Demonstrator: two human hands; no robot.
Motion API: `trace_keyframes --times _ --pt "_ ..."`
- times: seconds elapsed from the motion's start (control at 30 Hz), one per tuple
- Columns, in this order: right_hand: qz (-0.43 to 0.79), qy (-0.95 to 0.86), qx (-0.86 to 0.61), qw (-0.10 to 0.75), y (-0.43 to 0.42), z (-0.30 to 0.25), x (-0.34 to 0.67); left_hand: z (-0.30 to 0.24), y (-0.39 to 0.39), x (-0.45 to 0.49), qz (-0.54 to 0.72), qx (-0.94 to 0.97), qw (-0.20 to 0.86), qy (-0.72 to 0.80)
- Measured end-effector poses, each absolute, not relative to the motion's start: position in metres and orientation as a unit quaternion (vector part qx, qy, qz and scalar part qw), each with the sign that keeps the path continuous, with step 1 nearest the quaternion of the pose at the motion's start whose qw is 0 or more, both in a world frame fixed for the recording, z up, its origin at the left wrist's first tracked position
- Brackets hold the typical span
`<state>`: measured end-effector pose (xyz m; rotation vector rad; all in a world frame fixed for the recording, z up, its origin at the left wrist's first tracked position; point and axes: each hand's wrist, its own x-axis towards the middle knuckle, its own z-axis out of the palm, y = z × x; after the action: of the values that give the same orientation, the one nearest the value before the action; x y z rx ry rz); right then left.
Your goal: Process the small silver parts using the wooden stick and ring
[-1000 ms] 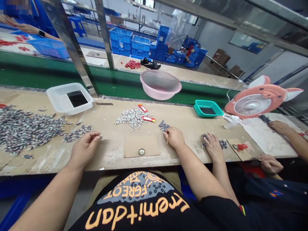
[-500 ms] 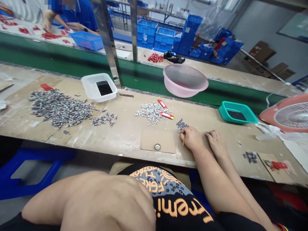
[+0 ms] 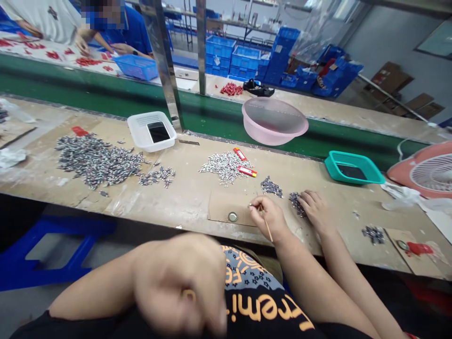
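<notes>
My right hand [image 3: 270,219] is closed around a thin wooden stick [image 3: 269,229], above the right edge of a cardboard piece [image 3: 226,201]. A small pale tip, too small to name, shows at its fingertips. On that cardboard lies a bottle cap [image 3: 232,217]. My left hand [image 3: 183,282] is raised close to the camera over my shirt, its fingers bent but smeared by motion; whether it holds anything is unclear. A small cluster of dark grey pieces with pale tips [image 3: 271,186] lies just beyond my right hand.
Another person's hand [image 3: 316,209] rests by more dark pieces [image 3: 297,203]. Beyond are piled metal-tipped pieces [image 3: 100,160], pale pieces [image 3: 224,165], red-yellow sticks [image 3: 247,171], a white tray [image 3: 132,132], a pink basin [image 3: 271,134], a green tray [image 3: 374,175] and a fan [image 3: 420,169].
My right hand has moved left and nearer, from the dark cluster to the cardboard, with the stick in it. My left hand has turned into view. The other person's hand now touches dark pieces.
</notes>
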<state>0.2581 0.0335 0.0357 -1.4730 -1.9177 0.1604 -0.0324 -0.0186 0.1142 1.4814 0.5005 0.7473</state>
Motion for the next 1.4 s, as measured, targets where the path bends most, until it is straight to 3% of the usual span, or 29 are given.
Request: trace_keyframes --times 0.13,0.3,0.43,0.6,1.07,1.27,1.4 --pt "0.156 -0.759 -0.483 0.407 0.014 0.035 0.194 0.060 0.023 -0.001 0.429 0.506 0.664 0.346" --pt "0.158 -0.794 -0.405 0.424 0.011 0.033 0.180 0.014 0.016 0.018 0.409 0.372 0.754 0.355" --pt "0.148 -0.808 -0.394 0.412 0.012 0.033 0.179 0.012 0.013 0.020 0.445 0.322 0.761 0.346" --pt "0.223 -0.796 -0.398 0.396 0.012 0.029 0.195 0.007 0.018 0.018 0.477 0.325 0.728 0.371" --pt "0.277 -0.769 -0.459 0.349 0.014 -0.001 0.217 0.002 0.021 0.018 0.423 0.350 0.728 0.411" --pt "0.309 -0.748 -0.470 0.352 0.014 0.003 0.220 0.004 0.023 0.019 0.413 0.347 0.730 0.419" --pt "0.362 -0.685 -0.471 0.421 0.009 0.009 0.219 0.004 0.024 0.020 0.411 0.345 0.733 0.418"
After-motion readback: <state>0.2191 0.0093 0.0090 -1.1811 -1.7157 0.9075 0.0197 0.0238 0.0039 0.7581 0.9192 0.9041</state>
